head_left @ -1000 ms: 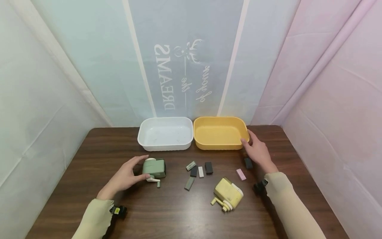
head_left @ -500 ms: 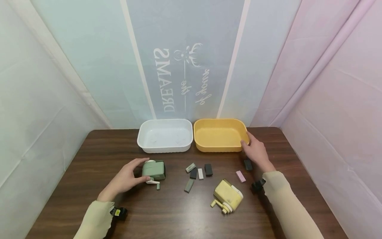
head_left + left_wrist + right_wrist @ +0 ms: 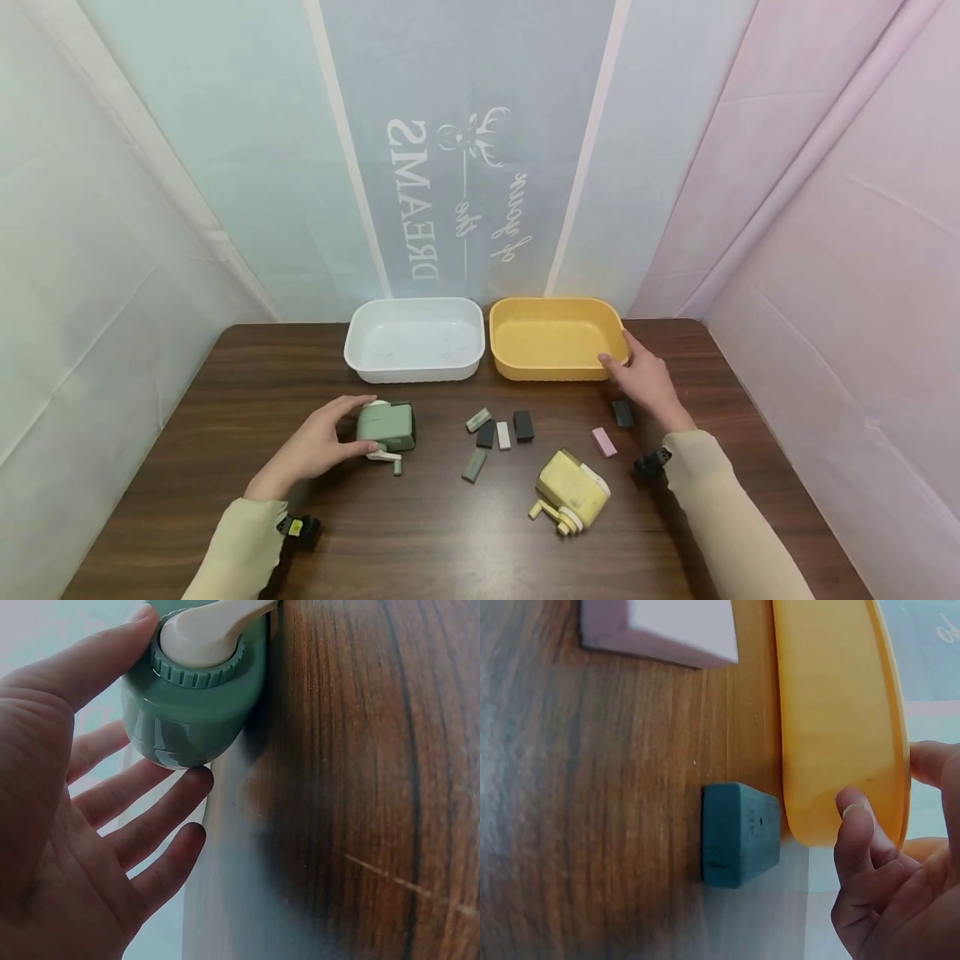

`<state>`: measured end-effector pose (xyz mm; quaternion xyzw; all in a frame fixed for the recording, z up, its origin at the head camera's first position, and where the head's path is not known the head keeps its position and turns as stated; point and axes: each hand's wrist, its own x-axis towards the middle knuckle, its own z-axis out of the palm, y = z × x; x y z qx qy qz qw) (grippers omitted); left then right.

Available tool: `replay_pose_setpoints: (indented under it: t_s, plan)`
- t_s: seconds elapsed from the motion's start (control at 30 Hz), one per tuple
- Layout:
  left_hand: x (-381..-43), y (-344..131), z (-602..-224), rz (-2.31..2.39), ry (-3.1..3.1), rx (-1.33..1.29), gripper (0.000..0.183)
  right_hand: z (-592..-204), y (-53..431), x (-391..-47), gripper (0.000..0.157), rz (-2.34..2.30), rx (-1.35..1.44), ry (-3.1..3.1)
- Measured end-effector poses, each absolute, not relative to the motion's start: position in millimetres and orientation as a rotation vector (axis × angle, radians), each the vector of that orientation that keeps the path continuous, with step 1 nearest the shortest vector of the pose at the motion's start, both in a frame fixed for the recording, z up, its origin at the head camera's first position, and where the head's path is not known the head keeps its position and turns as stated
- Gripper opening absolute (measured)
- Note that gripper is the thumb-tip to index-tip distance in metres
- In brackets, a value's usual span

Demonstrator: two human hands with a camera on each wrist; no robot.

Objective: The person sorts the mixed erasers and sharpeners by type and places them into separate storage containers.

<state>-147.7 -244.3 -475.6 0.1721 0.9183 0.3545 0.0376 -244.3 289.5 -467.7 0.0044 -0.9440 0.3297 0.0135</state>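
Note:
My left hand (image 3: 318, 442) holds the green hand-crank pencil sharpener (image 3: 386, 425) between thumb and fingers at its left end. The left wrist view shows the thumb beside the white crank (image 3: 202, 637), with the lower fingers spread loosely. At the back right, my right hand (image 3: 647, 382) grips the right end of the yellow plastic tray (image 3: 551, 372), thumb on its front wall and fingers round the far side. Below that hand lies a dark eraser (image 3: 742, 832), near a pink eraser (image 3: 604, 442). A yellow crank sharpener (image 3: 573, 487) lies nearer the front.
The white tray (image 3: 420, 376) stands left of the yellow one, a narrow gap between them. Mid-table lie several small erasers, among them a white eraser (image 3: 503, 436), a black eraser (image 3: 523, 426) and a grey-green eraser (image 3: 475, 465). A fabric backdrop rises behind the table.
The yellow tray has slid slightly right, away from the white tray, with my right hand on it. My left hand and the green sharpener have stayed in place.

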Motion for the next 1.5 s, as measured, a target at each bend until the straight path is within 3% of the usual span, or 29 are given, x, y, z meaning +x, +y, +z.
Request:
replay_pose_setpoints:
  t_s: [0.2, 0.77, 1.5]
  plan:
    - [-147.6, -245.2, -474.8, 1.082, 2.816, 0.511, 0.075, -469.7, 287.1, -243.6, 0.090, 1.243, -0.015, -2.906]
    - [-144.7, -249.7, -478.9, 1.255, 2.769, 0.410, 0.073, -472.4, 284.0, -243.8, 0.094, 1.415, -0.049, -2.896]
    - [-143.7, -250.4, -474.4, 1.391, 2.807, 0.329, 0.064, -470.4, 288.0, -243.0, 0.090, 1.435, -0.020, -2.880]
